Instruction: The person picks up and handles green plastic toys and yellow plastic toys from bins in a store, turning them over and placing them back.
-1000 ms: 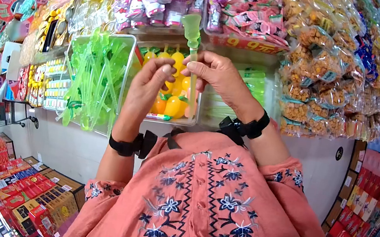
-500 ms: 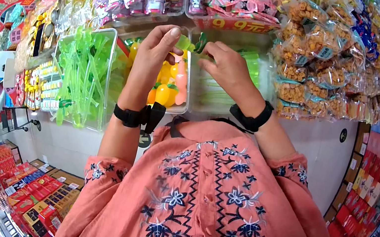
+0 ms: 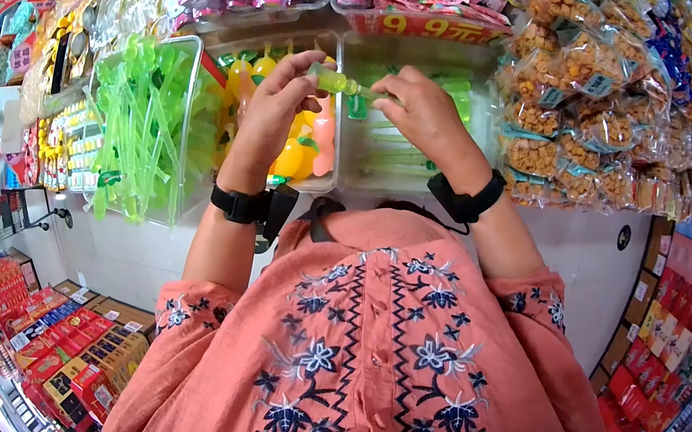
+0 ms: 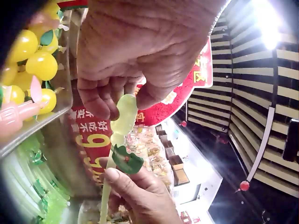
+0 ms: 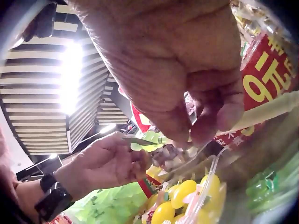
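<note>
R hand (image 3: 422,114) pinches the stem of a pale green tube (image 4: 122,119) just below its dk green leaf (image 4: 128,161), thumb on one side; L hand (image 3: 273,103) has thumb + fingers closed round the fat head at the other end, so the tube hangs btwn both hands, above the bins. Looks like thin hollow plastic: prob. v. light, stem fairly stiff, head maybe squeezable, surface likely a bit slick, could dent or kink if pinched hard. Best hold is prob. the stem right under the leaf, where R has it, w/ a light touch on the head; leaf looks thin, so don't pull by it. Below L hand: yellow fruit-shaped pieces (image 3: 296,157). Under R hand: a tray (image 3: 369,186) w/ more green sticks (image 3: 383,156). Farther L of the grip, a heap of green tubes (image 3: 143,113); to its R, snack bags (image 3: 563,120); beyond it, a red price sign (image 3: 428,27).
</note>
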A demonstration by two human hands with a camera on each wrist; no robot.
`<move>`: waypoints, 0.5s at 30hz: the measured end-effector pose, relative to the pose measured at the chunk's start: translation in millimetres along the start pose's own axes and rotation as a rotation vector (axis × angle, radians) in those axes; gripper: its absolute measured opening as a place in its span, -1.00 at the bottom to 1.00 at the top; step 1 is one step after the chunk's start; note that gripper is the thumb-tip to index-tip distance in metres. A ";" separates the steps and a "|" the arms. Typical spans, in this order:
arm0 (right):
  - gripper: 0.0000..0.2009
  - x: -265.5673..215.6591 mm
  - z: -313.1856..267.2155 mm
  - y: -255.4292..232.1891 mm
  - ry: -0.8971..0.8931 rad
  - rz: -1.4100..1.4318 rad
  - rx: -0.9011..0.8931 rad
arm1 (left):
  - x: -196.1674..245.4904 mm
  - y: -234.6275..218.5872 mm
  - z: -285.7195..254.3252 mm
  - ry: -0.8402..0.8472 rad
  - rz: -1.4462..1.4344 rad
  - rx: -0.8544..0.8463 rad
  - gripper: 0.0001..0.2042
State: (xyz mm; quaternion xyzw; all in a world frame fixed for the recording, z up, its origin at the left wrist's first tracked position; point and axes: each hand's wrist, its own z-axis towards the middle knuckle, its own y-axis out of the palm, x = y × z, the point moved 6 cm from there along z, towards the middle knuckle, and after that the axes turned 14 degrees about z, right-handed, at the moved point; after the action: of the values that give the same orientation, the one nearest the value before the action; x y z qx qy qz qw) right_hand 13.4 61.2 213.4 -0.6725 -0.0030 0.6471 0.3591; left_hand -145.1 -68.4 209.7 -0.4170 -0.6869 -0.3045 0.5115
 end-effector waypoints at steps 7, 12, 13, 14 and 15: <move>-0.86 69.1 -6.5 -8.1 0.072 -0.283 0.097 | -29.4 -18.2 -10.4 -0.156 0.218 0.109 -0.59; -0.85 102.2 -10.2 5.3 0.184 -0.451 0.015 | -46.2 -27.7 -18.8 -0.162 0.237 0.123 -0.62; -0.85 109.9 -9.2 13.7 0.197 -0.493 -0.004 | -49.0 -28.0 -20.9 -0.160 0.239 0.115 -0.62; -0.85 118.4 -8.4 21.2 0.210 -0.534 -0.022 | -50.2 -27.8 -22.8 -0.156 0.242 0.107 -0.63; -0.84 129.5 -8.6 29.2 0.216 -0.553 -0.036 | -50.7 -26.9 -25.1 -0.160 0.234 0.108 -0.63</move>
State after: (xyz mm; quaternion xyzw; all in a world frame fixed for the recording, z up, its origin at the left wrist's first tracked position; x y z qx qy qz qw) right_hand 28.5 96.1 85.9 -0.7173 -0.1592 0.4495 0.5081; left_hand -151.1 -115.4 168.8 -0.4891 -0.6876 -0.1713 0.5086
